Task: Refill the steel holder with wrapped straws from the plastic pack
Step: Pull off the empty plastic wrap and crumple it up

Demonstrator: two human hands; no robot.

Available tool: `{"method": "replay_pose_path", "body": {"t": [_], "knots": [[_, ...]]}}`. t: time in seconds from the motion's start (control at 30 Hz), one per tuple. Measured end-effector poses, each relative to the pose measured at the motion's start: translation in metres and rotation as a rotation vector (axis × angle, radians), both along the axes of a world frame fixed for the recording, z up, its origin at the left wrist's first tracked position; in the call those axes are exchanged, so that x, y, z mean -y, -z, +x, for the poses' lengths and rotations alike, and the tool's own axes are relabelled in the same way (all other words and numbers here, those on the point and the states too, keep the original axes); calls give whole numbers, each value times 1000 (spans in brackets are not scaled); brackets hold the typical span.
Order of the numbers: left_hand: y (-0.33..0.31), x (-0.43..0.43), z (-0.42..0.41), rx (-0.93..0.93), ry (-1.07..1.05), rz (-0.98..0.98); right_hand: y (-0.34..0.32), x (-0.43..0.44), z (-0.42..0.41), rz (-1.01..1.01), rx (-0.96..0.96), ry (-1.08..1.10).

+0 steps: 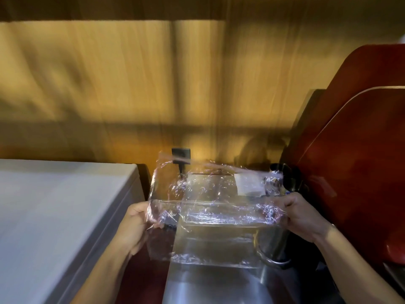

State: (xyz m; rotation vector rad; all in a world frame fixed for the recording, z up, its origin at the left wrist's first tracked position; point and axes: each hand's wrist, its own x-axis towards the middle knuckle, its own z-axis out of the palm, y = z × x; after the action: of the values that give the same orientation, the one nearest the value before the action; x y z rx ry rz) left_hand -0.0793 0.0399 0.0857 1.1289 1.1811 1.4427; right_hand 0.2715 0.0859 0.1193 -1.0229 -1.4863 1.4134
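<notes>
A clear crinkled plastic pack (pixel 210 207) is stretched flat between both hands, just above a steel box-shaped holder (pixel 208 284). My left hand (pixel 134 222) pinches the pack's left edge. My right hand (pixel 303 213) grips its right edge. A white label (pixel 248 185) shows through the film at the upper right. I see no straws inside the pack; the frame is blurred. The holder's inside is hidden behind the film.
A white chest-like surface (pixel 61 216) fills the left. Red trays (pixel 361 154) stand on edge at the right, with a dark cup (pixel 287 178) and a steel jug (pixel 274 244) in front of them. A wooden wall with a socket (pixel 180 155) is behind.
</notes>
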Motion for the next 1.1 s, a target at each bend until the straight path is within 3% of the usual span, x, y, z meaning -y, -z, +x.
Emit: {"method": "replay_pose_path", "body": {"t": [0.13,0.23,0.43,0.57,0.73,0.83,0.97,1.03,1.1], "knots": [[-3,0,-2,-143,14,103,-10,3,-2,231,259,-18],[-4,-1,-8,-215,24,73,-15,4,-6,266,313,-11],[-6,6,-11,135,168,-133,-11,6,-6,194,109,108],[-3,10,1,-115,159,-209,-10,8,-11,221,184,158],[-11,6,17,-176,-19,-1,-10,8,-16,397,441,163],[-27,6,21,-380,43,137,-16,9,-26,513,599,133],[-49,2,29,-588,287,284,-22,10,-47,295,677,-224],[-58,-3,33,-654,301,333,-18,9,-60,229,685,-278],[-65,-9,34,-662,273,370,-16,10,-70,249,576,-290]]}}
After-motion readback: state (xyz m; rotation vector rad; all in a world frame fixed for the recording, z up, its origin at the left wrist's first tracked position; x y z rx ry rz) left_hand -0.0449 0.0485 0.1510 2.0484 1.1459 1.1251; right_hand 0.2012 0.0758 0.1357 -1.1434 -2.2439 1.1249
